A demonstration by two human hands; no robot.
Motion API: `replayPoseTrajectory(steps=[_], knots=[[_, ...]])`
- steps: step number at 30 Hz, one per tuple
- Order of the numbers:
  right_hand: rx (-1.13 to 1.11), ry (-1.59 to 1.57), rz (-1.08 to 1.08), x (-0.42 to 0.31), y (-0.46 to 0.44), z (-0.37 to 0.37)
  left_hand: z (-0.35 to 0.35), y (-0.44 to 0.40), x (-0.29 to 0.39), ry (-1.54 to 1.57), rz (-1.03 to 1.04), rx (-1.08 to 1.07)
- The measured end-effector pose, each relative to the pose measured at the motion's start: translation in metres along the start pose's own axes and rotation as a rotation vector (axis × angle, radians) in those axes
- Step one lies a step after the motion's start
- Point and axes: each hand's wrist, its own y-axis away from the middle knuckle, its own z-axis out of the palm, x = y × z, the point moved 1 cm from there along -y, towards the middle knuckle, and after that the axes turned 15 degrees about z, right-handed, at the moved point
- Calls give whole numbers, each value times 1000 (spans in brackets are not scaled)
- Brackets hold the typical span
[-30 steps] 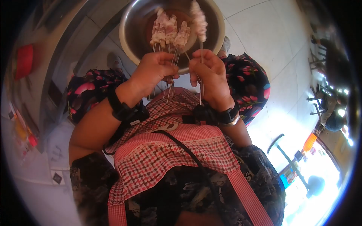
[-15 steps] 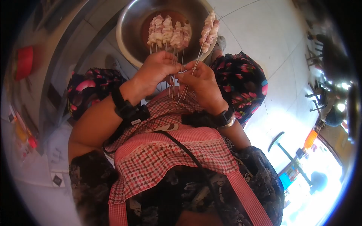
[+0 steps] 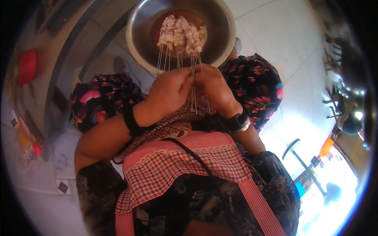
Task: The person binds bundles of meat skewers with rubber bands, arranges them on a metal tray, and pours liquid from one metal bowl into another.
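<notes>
Floor (image 3: pixel 271 29), one bowl (image 3: pixel 138 37), two hands (image 3: pixel 167 90) gripping several skewers (image 3: pixel 191 38)

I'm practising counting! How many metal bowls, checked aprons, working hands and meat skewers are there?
Metal bowl: 1
Checked apron: 1
Working hands: 2 (left hand, right hand)
Meat skewers: can't count, they overlap
Total without skewers: 4

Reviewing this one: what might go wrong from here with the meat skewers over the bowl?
1. The left grip and right grip meet around crowded sticks, so one skewer might slip and drop into the bowl.
2. The bare stick ends point toward the apron and may snag it.
3. The meat is bunched together; shifting one skewer could tug its neighbours.
</notes>
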Motion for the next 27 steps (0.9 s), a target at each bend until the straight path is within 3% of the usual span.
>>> replayPoseTrajectory(steps=[1, 5, 8, 11, 15, 20, 23, 27], knots=[[48, 23, -47, 2, -3, 0, 1, 2, 3, -134, 120, 18], [243, 106, -224, 15, -13, 1, -3, 5, 10, -235, 96, -160], [200, -102, 81, 0, 3, -1, -22, 2, 10, -210, 203, -30], [150, -94, 43, -3, 4, -7, -32, -1, -3, -252, 117, 118], [193, 61, -51, -10, 6, 6, -24, -7, -10, -181, -71, 65], [250, 156, -151, -7, -2, 4, -21, -17, -9, -152, -144, 26], [450, 437, -287, 7, -16, -3, -18, -17, -17, -38, -162, 48], [541, 588, -354, -1, -11, 0, -14, -17, -20, 129, -239, 47]])
